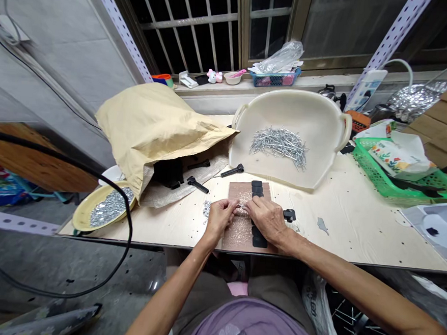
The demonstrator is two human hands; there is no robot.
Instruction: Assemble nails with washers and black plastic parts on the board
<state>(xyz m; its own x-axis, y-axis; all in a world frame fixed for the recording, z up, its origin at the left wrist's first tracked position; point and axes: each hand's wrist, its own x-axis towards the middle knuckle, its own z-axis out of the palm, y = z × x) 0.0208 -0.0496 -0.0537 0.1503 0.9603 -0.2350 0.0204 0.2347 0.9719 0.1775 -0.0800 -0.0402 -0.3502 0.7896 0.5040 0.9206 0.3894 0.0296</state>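
Note:
My left hand and my right hand meet over a small brown board at the table's near edge. Both are pinched closed on a thin metal pin held between them. Small shiny washers lie scattered on the board, and more washers lie on the table just left of it. A row of black plastic parts lies along the board's right side, partly under my right hand, with another black part just right of it.
A cream plastic tray holding a pile of metal pins stands behind the board. A tan paper sack lies left, with black parts spilling from it. A yellow dish of washers and a green basket flank the table.

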